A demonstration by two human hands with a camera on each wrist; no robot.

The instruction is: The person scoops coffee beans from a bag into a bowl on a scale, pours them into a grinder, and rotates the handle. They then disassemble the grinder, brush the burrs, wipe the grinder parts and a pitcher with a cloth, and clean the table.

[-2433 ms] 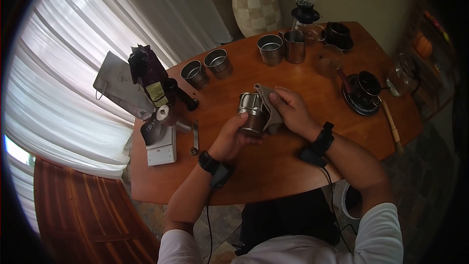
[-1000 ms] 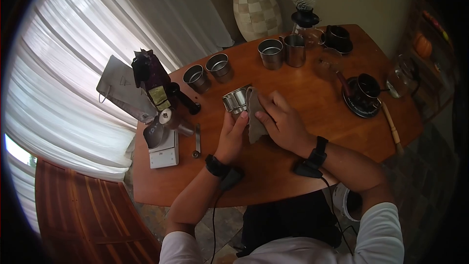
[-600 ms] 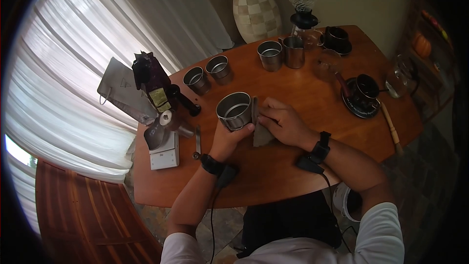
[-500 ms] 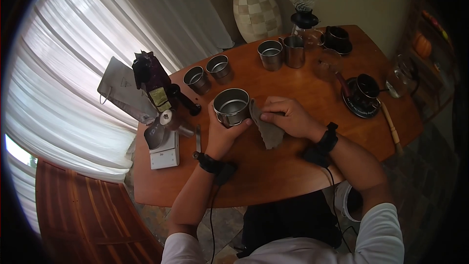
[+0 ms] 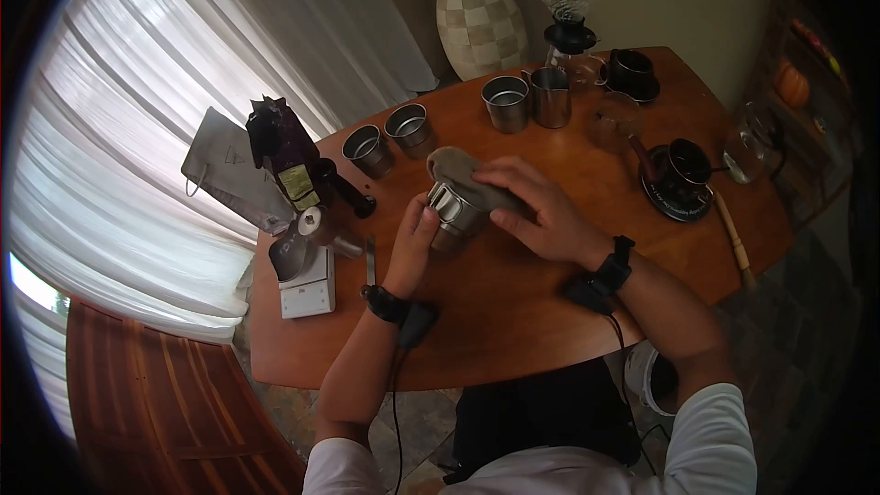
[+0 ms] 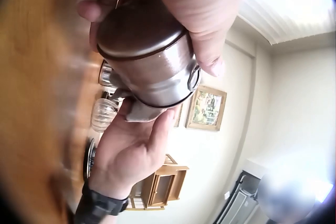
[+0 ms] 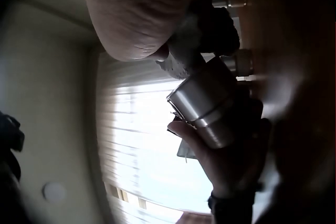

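Observation:
My left hand (image 5: 412, 243) grips a steel camping cup (image 5: 456, 216) above the table, tilted with its mouth toward the right hand. A folded wire handle shows on the cup's side. In the left wrist view the base of the cup (image 6: 139, 27) faces the camera, with fingers and thumb around its body. My right hand (image 5: 555, 220) holds a grey-brown cloth (image 5: 454, 165) over the cup's mouth, fingers along the cloth and thumb by the rim. The cup's inside is hidden. In the right wrist view the cloth (image 7: 184, 50) hangs at the rim.
Two steel cups (image 5: 367, 148) stand beyond the left hand; another cup (image 5: 506, 103) and a steel pitcher (image 5: 552, 96) are farther back. A white scale (image 5: 309, 298) and dark coffee bag (image 5: 284, 151) lie left. A black cup on a saucer (image 5: 676, 199) and a wooden-handled brush (image 5: 733, 229) lie right.
The left hand has tipped the cup from mouth-up to facing right. The right hand has brought the cloth from beside the cup up over its mouth.

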